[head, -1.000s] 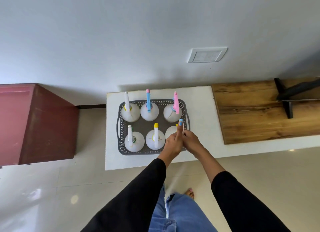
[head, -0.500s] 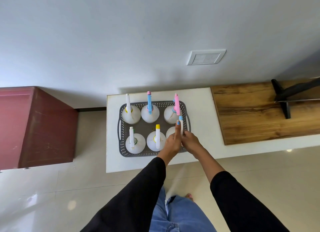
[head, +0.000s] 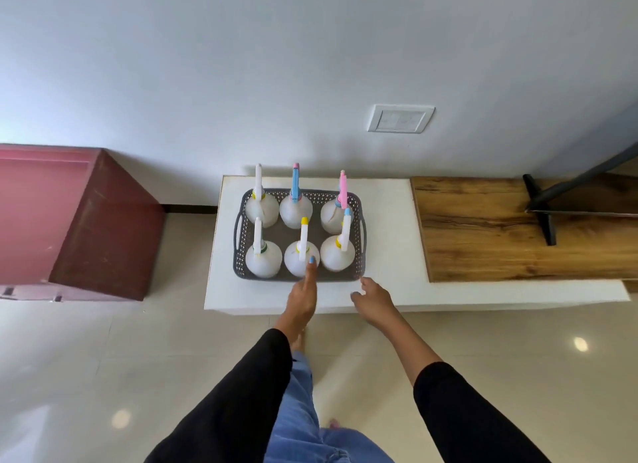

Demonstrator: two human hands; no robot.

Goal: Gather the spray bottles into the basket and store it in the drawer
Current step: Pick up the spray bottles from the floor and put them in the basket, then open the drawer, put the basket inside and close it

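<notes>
1. A person's lap and lower sleeves fill the bottom of the frame; the elbows and everything above them are cut off, and one bare foot shows only in part below the jeans.
2. A dark stand on the wooden shelf [head: 518, 227] at right runs out of the picture, so its top cannot be seen. The maroon cabinet [head: 69, 217] at left is cropped as well.
3. No drawer can be made out from this angle.
4. The grey perforated basket [head: 357, 241] sits on the white table [head: 386, 227] against the wall, holding six white spray bottles [head: 336, 255] upright in two rows of three, with triggers in white, blue, pink and yellow.
5. The left hand [head: 302, 298] reaches forward with its fingers extended and together, the tip of one just at the near edge of the basket; whether it touches the rim or a bottle is unclear. It grips nothing.
6. The right hand [head: 374, 298] hovers above the table's front edge, just beside the basket's near right corner, fingers loosely spread and empty.
</notes>
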